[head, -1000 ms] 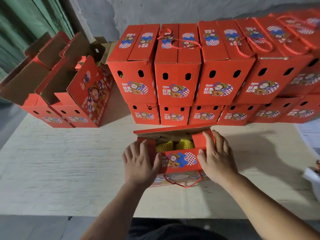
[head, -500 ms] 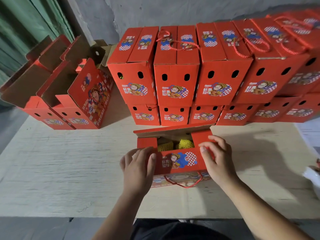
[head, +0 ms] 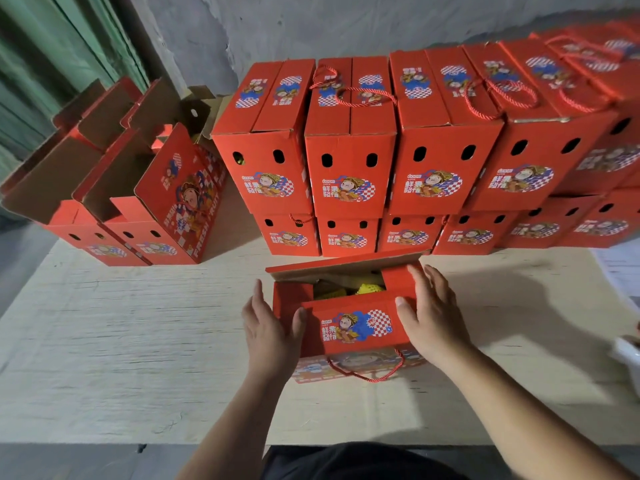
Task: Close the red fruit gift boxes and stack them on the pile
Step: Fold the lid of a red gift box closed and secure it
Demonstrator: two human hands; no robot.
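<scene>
A red gift box (head: 349, 336) sat at lower centre of the frame on the pale worktop (head: 121, 341), its near flap folded over and its far flap raised, yellow netted fruit (head: 370, 289) showing in the gap. The left hand (head: 270, 334) lay flat against the box's left end, fingers straight, thumb on the flap. The right hand (head: 433, 317) pressed the right end flap with straight fingers. The pile (head: 398, 161) of closed boxes stood just behind, open boxes (head: 138, 188) at upper left.
</scene>
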